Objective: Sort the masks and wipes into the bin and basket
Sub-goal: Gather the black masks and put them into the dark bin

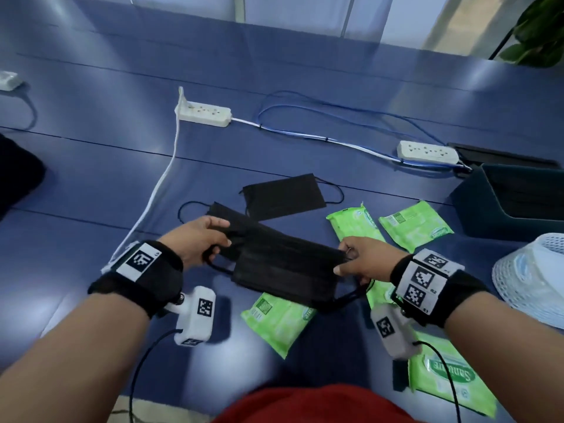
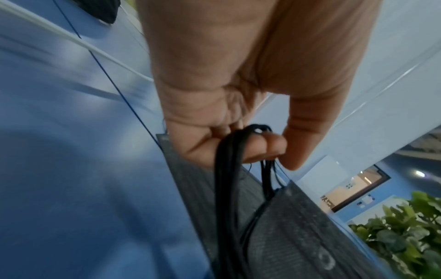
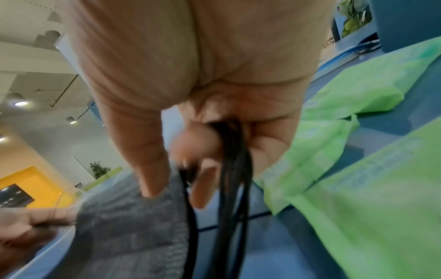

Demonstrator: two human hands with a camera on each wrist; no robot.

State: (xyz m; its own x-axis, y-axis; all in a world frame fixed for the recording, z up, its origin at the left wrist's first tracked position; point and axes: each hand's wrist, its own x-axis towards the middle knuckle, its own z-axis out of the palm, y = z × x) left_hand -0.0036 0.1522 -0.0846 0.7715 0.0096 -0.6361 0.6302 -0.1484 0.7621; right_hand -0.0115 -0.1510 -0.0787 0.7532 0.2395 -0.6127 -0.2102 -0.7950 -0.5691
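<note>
A stack of black masks (image 1: 283, 264) hangs between my two hands above the blue table. My left hand (image 1: 200, 239) grips its left end, with the ear loops (image 2: 229, 169) bunched over my curled fingers. My right hand (image 1: 360, 257) pinches the right end, and the loops (image 3: 231, 169) trail down from it. Another black mask (image 1: 283, 195) lies flat on the table just beyond. Several green wipe packs lie around: two (image 1: 357, 221) (image 1: 415, 224) beyond my right hand, one (image 1: 277, 322) under the held masks, one (image 1: 445, 374) near my right forearm. The dark bin (image 1: 488, 206) stands at the right with black masks inside. The white basket (image 1: 531, 282) sits at the right edge.
Two white power strips (image 1: 203, 112) (image 1: 427, 151) with white and blue cables (image 1: 335, 117) lie across the far table. A plant (image 1: 537, 32) stands at the far right corner. A dark object (image 1: 18, 172) sits at the left edge.
</note>
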